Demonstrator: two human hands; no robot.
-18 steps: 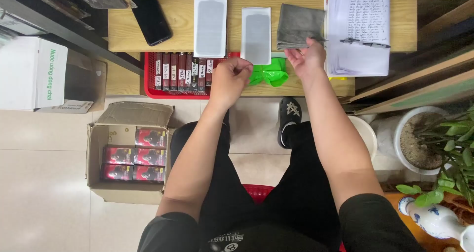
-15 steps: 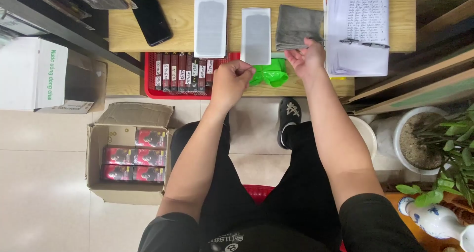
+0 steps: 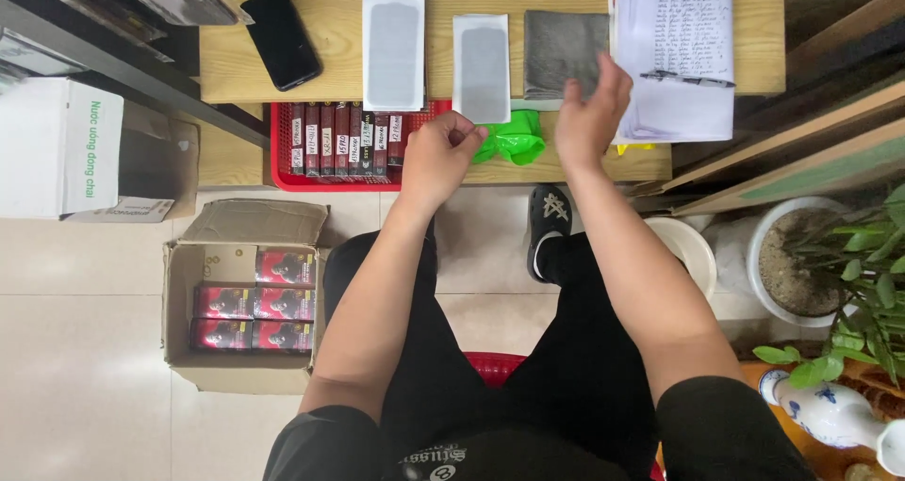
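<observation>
My left hand hovers over the front of a low wooden bench, fingers curled and pinching the edge of a bright green plastic scrap. My right hand is raised with fingers spread, holding nothing, its fingertips over the lower right corner of a grey cloth. Between the hands, a little farther back, lies a small white screen-protector sheet. A larger white packet with a grey window lies left of it. A black phone rests at the bench's left.
An open notebook with a pen lies at the bench's right. A red tray of small boxes sits under the bench. An open cardboard box stands on the tiled floor at left. Plant pots and a white box flank me.
My right hand has let go of the green scrap and lifted back toward the grey cloth, fingers spreading. My left hand stays at the scrap's left edge.
</observation>
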